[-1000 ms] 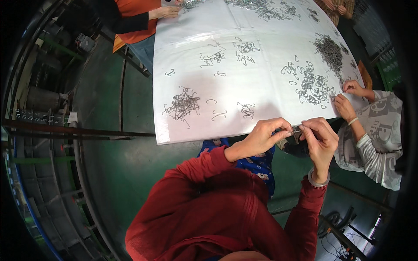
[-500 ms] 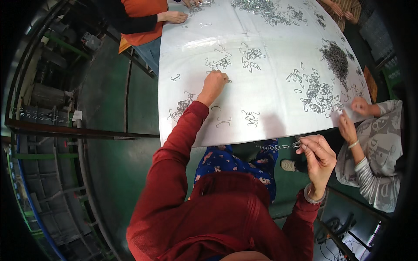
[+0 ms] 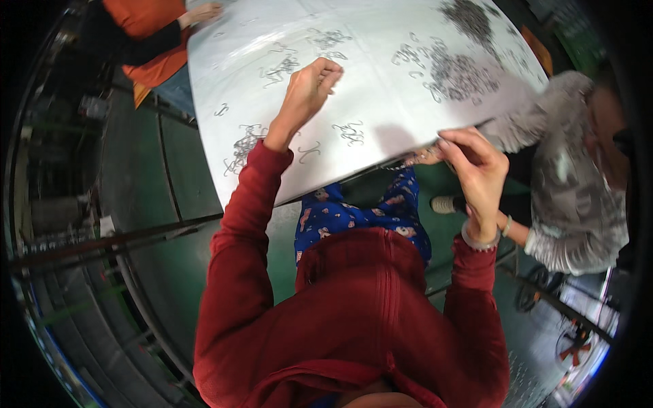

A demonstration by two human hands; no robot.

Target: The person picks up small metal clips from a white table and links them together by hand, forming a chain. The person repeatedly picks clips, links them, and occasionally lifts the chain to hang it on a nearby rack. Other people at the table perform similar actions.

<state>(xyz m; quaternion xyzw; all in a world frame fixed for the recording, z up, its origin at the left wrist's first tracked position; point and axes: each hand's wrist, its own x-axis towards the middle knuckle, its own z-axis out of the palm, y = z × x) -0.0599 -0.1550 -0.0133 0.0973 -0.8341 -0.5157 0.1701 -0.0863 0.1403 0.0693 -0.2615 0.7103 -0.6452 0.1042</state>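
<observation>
A white table (image 3: pixel 381 88) carries small heaps of bent metal wire hooks. My left hand (image 3: pixel 307 88) reaches out over it in a red sleeve, fingers curled tight with the tips on the tabletop between a loose hook cluster (image 3: pixel 279 68) and another cluster (image 3: pixel 350 132). Whether the fingers pinch anything is hidden. My right hand (image 3: pixel 476 170) sits at the table's near edge and holds a short string of linked hooks (image 3: pixel 411 161) that trails to the left from its fingertips.
A large hook pile (image 3: pixel 456 71) and a darker pile (image 3: pixel 473 17) lie at the far right of the table. A person in a grey sweater (image 3: pixel 571 170) sits at the right, and a person in orange (image 3: pixel 146 27) at the far left. Metal rails (image 3: pixel 102 238) cross the green floor.
My left hand left my right hand, reached onto the table and now has its fingers curled further right. My right hand stayed at the edge with the string of hooks.
</observation>
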